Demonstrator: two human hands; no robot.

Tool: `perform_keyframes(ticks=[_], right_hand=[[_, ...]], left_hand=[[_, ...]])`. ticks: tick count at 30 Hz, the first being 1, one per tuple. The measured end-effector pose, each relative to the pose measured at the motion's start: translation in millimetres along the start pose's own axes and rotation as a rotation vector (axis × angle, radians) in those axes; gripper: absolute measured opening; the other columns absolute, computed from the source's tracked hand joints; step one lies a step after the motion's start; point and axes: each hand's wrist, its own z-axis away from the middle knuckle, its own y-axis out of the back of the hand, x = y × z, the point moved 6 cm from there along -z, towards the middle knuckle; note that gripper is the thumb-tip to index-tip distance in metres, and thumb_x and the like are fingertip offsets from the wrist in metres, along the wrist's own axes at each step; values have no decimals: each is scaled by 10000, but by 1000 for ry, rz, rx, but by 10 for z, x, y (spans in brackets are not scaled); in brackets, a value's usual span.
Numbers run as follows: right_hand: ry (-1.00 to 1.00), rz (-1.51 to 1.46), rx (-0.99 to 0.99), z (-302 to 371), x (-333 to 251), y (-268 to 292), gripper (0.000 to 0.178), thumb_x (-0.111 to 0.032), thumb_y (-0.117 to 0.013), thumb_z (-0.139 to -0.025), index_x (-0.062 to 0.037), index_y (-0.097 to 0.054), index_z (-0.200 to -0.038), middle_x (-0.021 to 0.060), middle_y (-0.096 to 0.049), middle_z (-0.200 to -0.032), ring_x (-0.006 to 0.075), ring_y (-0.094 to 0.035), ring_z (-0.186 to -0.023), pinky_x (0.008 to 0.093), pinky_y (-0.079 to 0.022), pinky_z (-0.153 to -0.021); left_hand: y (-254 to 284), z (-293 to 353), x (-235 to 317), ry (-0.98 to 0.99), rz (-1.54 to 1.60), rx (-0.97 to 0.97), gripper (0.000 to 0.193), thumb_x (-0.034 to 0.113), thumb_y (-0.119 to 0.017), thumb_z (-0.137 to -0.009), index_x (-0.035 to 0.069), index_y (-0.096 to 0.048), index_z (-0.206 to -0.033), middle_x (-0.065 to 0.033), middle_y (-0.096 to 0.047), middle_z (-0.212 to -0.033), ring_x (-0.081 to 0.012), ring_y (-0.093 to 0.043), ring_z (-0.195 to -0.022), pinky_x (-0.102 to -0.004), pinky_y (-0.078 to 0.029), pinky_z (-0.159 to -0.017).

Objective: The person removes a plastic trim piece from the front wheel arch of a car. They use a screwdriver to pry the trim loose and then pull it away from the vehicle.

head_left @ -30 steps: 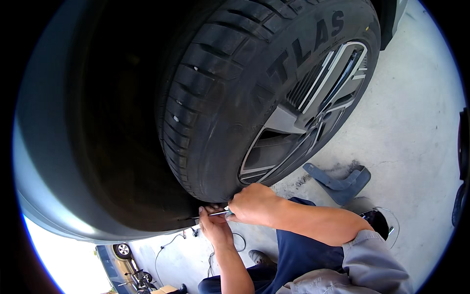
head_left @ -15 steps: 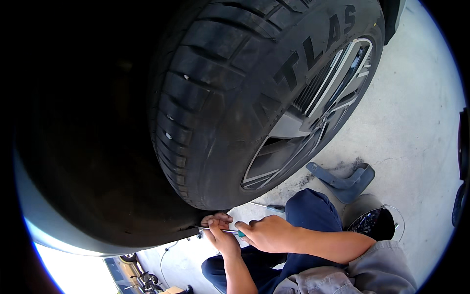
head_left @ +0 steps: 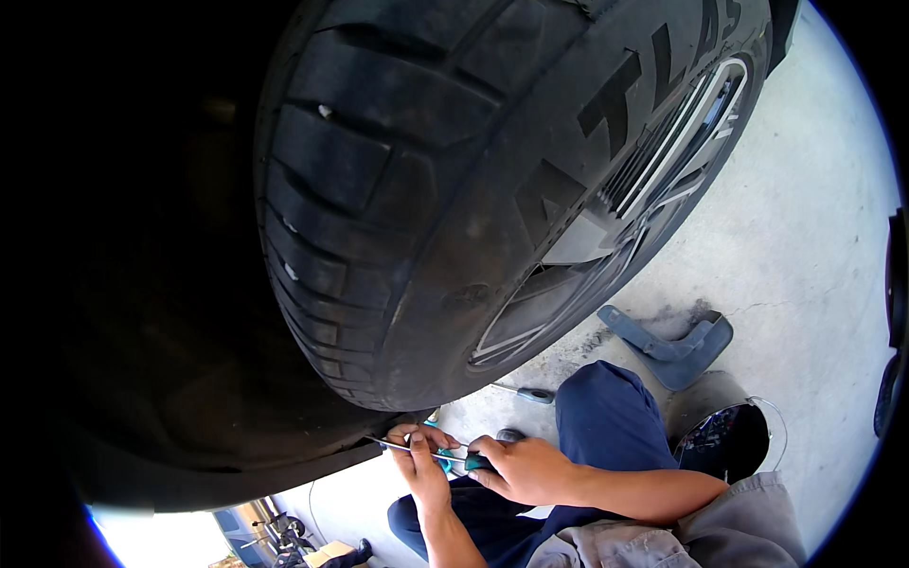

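My right hand is wrapped round the dark green handle of a screwdriver. Its thin metal shaft runs leftward past my left hand, whose thumb and fingers pinch it partway along. The tip reaches the lower edge of the dark wheel arch, just below the tyre; whether it touches a fastener is too small to tell. Above both hands looms the large black tyre with its grey and silver rim.
A second screwdriver lies on the concrete beyond my right hand. Right of my knee are a dark curved mud flap and a bucket with a wire handle. Something teal shows behind the screwdriver shaft.
My view has shifted closer to the tyre, which looks larger. More of the screwdriver's handle and shaft shows between my hands; both hands keep their grip.
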Motion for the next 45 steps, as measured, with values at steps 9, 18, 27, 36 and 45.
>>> perform_keyframes(ticks=[9,18,27,36,45], right_hand=[[38,87,-67,-45,11,47,315,-341,-551,-995,-32,-535,-1052,160,-694,-760,358,-677,-638,454,-541,-584],[44,201,-152,-213,44,228,329,-388,-579,-977,-73,-562,-1073,139,-695,-767,355,-682,-670,448,-542,-609],[287,612,14,-458,-462,652,330,-365,-677,-898,-48,-644,-985,96,-687,-782,288,-707,-740,405,-562,-620],[140,685,-149,-177,-817,385,396,-361,-611,-953,30,-597,-1011,162,-702,-791,324,-705,-672,422,-561,-618],[125,803,-125,-309,-772,461,354,-337,-701,-884,-51,-609,-1071,159,-705,-816,359,-701,-753,450,-552,-678]], left_hand=[[177,174,65,-20,-492,-170,275,263,-445,-1072,2,-527,-1108,-124,-636,-817,-185,-638,-711,-277,-500,-635],[719,386,676,-145,-767,83,178,173,-551,-1013,-2,-582,-998,-97,-670,-870,-167,-666,-754,-282,-492,-657],[384,243,12,147,906,315,410,314,-535,-983,-11,-521,-1234,-152,-568,-1342,-258,-558,-1256,-387,-499,-993],[576,432,148,85,942,490,517,221,-568,-935,-26,-467,-1377,-129,-516,-1414,-286,-463,-1356,-455,-383,-1126],[498,357,286,169,1204,500,385,185,-590,-870,-18,-539,-1193,-140,-592,-1199,-315,-586,-1157,-400,-478,-951]])
